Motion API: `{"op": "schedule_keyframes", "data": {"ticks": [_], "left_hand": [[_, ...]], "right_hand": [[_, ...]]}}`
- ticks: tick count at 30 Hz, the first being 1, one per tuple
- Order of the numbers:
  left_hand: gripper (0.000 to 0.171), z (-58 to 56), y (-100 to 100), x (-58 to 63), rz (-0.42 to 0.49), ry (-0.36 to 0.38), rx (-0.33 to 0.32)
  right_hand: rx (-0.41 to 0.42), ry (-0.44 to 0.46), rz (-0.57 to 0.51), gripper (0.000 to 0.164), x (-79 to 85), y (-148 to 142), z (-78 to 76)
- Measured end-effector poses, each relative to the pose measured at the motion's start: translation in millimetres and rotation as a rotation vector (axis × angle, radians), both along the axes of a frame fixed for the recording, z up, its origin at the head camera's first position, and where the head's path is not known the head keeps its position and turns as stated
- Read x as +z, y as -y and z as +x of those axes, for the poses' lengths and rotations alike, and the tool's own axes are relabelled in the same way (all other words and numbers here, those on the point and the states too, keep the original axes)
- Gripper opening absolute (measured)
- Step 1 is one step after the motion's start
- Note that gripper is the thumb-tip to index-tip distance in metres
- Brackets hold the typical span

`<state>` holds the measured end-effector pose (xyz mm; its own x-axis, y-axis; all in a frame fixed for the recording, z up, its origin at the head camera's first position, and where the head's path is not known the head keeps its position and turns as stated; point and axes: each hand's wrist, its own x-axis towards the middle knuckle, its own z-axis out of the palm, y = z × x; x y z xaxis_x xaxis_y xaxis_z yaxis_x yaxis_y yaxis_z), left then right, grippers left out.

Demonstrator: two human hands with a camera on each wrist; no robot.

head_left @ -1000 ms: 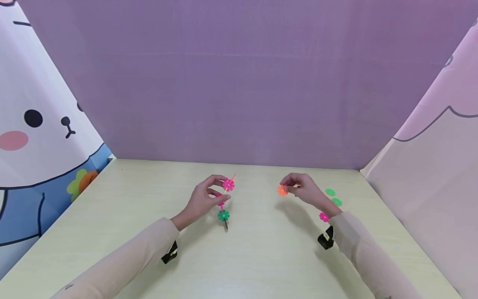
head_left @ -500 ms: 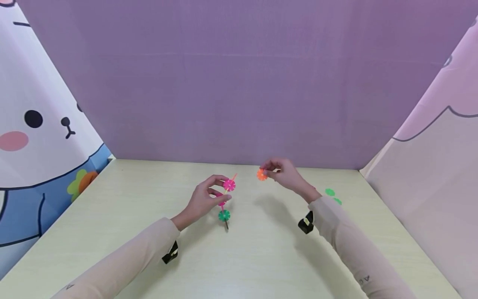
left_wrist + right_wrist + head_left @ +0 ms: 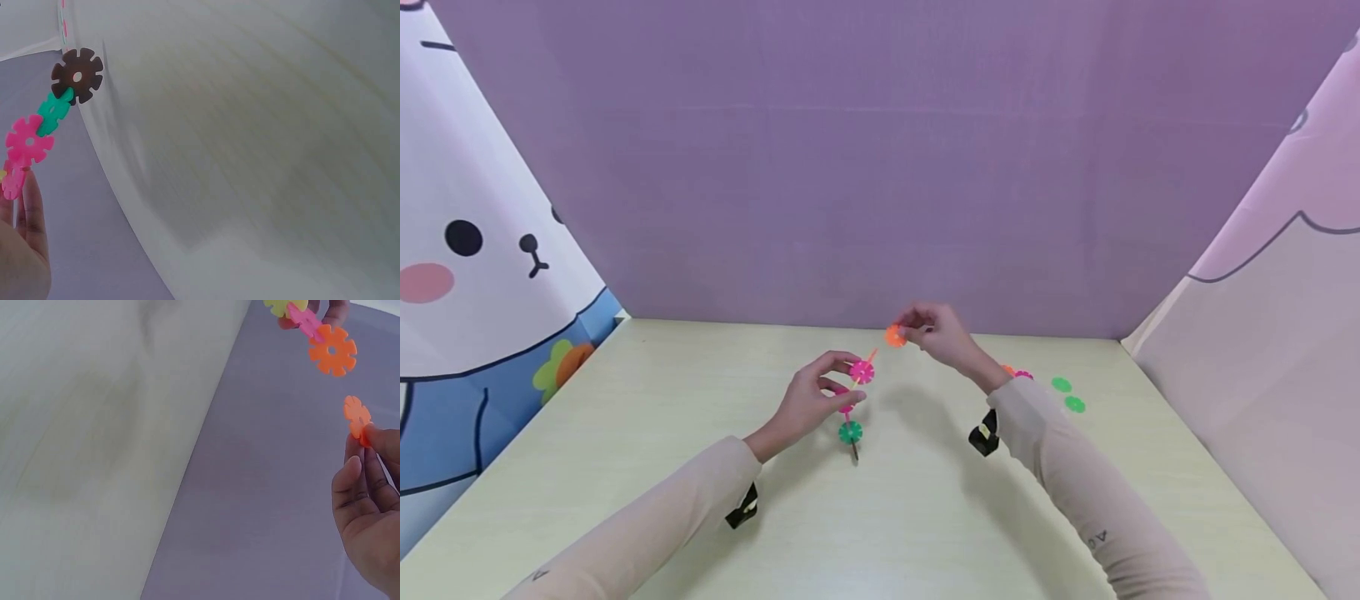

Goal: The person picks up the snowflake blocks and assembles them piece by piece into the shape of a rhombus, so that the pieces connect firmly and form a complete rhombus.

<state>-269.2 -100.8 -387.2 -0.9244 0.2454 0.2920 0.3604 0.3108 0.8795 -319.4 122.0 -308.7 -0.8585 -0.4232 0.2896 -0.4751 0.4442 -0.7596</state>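
My left hand (image 3: 808, 392) grips a chain of notched plastic discs by its middle, thumb and fingers on either side. The chain runs from a brown disc (image 3: 89, 80) through a green disc (image 3: 851, 432), pink discs and a yellow disc (image 3: 279, 307) to an orange end disc (image 3: 344, 355). Between thumb and fingertips, my right hand (image 3: 942, 337) pinches a loose orange disc (image 3: 895, 336) by its edge. In the right wrist view, a small gap separates this loose disc from the chain's orange end. Fingers partly cover the chain's middle.
Two light green discs (image 3: 1062, 384) lie on the pale table (image 3: 895, 517) at right. A pink disc (image 3: 1023, 375) and another orange disc (image 3: 1007, 368) show partly behind my right wrist. The purple backdrop (image 3: 880, 167) rises behind the table's far edge.
My right hand has carried the loose orange disc leftward and up to just beside the chain's top end. The left hand and its chain have barely moved.
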Motion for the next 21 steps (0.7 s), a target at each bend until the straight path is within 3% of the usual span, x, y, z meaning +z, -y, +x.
{"op": "schedule_keyframes", "data": {"ticks": [16, 21], "left_hand": [[0.044, 0.5, -1.9, 1.6, -0.015, -0.013, -0.001], [0.044, 1.0, -2.2, 1.4, -0.010, -0.021, -0.005]], "right_hand": [[0.084, -0.006, 0.014, 0.014, 1.9, 11.1, -1.1], [0.084, 0.001, 0.031, 0.015, 12.7, 13.7, 10.0]]}}
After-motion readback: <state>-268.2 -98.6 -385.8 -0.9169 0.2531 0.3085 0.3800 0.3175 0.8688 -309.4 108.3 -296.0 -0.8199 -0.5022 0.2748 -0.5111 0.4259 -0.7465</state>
